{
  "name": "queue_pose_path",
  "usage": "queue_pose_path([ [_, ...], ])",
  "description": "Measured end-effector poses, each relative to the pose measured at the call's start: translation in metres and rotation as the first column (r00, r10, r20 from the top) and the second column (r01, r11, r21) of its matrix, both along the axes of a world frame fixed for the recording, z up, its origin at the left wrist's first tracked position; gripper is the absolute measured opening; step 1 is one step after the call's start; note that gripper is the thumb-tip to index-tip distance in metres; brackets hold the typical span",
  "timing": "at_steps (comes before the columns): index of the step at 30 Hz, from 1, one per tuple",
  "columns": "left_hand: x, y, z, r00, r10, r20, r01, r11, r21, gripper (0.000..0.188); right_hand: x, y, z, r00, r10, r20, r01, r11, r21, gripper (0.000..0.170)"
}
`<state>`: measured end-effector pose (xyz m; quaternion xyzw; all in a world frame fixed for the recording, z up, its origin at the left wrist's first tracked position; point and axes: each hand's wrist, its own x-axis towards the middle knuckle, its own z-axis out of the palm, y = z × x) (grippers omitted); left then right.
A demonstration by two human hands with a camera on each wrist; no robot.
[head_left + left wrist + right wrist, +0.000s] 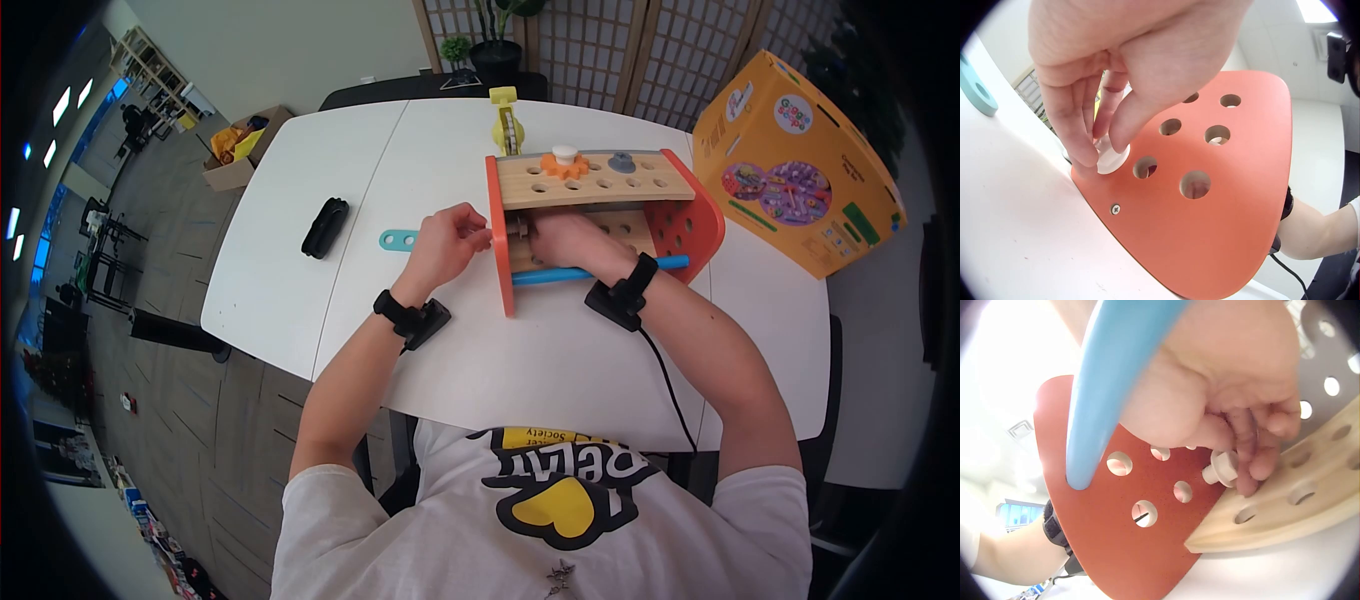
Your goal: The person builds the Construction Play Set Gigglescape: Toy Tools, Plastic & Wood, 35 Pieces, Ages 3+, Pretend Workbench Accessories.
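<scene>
A toy toolbox with a perforated wooden top (640,190), red-orange side panels (1229,206) and a blue rod (1110,394) stands before me. At its left panel, my left hand (447,245) pinches the round head of a white bolt (1113,159) against the outer face. My right hand (572,243) reaches inside, behind the blue rod. Its curled fingers hold a white nut (1225,467) on the inner side of that panel, in line with a panel hole. An orange gear (565,168) with a white peg and a grey piece (622,162) sit on top.
A teal perforated strip (397,240) lies beside my left hand, partly hidden by it. Farther left is a black case (325,228). Behind the toolbox stands a yellow toy (507,125); a large orange-yellow carton (720,190) stands at the right.
</scene>
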<state>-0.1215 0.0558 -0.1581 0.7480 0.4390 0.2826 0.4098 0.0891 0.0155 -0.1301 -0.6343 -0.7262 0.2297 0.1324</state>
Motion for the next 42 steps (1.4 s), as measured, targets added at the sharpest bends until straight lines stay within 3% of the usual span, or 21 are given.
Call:
queue_pose_path([
  [6, 0.0, 0.0, 0.001, 1.0, 0.0, -0.003, 0.0, 1.0, -0.011, 0.013, 0.004, -0.001, 0.001, 0.999, 0.042, -0.017, -0.042, 0.999, 0.028, 0.028],
  [9, 0.0, 0.001, -0.003, 1.0, -0.009, 0.018, 0.009, 1.0, -0.008, 0.013, 0.003, 0.003, 0.007, 0.997, 0.069, 0.026, -0.066, 0.994, -0.09, 0.042],
  [12, -0.001, 0.001, -0.001, 1.0, -0.003, 0.001, 0.003, 1.0, 0.0, 0.013, -0.001, 0.007, 0.002, 0.991, 0.068, 0.112, -0.05, 0.987, -0.155, 0.044],
  [15, 0.0, -0.001, 0.002, 1.0, 0.004, -0.009, -0.004, 1.0, 0.003, 0.013, 0.001, -0.004, 0.005, 1.0, 0.012, 0.009, -0.012, 0.998, -0.058, 0.029],
  [18, 0.001, -0.002, 0.002, 1.0, 0.005, -0.005, -0.005, 1.0, 0.005, 0.012, 0.0, -0.011, 0.013, 0.999, 0.027, -0.023, -0.026, 0.999, 0.046, 0.029],
  [21, 0.0, -0.002, 0.004, 1.0, -0.001, -0.004, 0.001, 1.0, 0.009, 0.012, 0.001, -0.01, 0.022, 0.991, 0.071, -0.112, -0.071, 0.997, 0.011, 0.026],
  [24, 0.001, -0.001, 0.003, 1.0, -0.001, -0.005, 0.001, 1.0, 0.012, 0.012, 0.005, -0.005, 0.009, 0.992, 0.122, -0.035, -0.12, 0.991, 0.067, 0.023],
  [27, 0.001, -0.001, 0.003, 1.0, 0.002, -0.003, -0.002, 1.0, 0.004, 0.012, 0.001, 0.002, 0.008, 0.986, 0.118, 0.115, -0.107, 0.99, -0.094, 0.027],
  [30, 0.001, -0.001, 0.004, 1.0, 0.003, -0.016, -0.002, 1.0, 0.004, 0.012, -0.002, 0.003, 0.004, 0.987, 0.095, 0.13, -0.086, 0.994, -0.071, 0.031],
  [36, 0.0, 0.001, 0.003, 1.0, 0.0, -0.015, 0.0, 1.0, -0.008, 0.013, -0.004, -0.018, 0.037, 0.996, 0.056, -0.075, -0.058, 0.998, -0.027, 0.037],
  [39, -0.001, 0.004, -0.001, 1.0, -0.012, -0.006, 0.012, 1.0, -0.013, 0.013, 0.001, -0.009, 0.019, 0.994, 0.092, -0.055, -0.091, 0.996, 0.014, 0.033],
  [42, -0.001, 0.006, -0.003, 1.0, -0.017, 0.013, 0.018, 1.0, -0.02, 0.012, 0.001, -0.005, 0.014, 0.997, 0.072, -0.016, -0.073, 0.996, -0.055, 0.033],
])
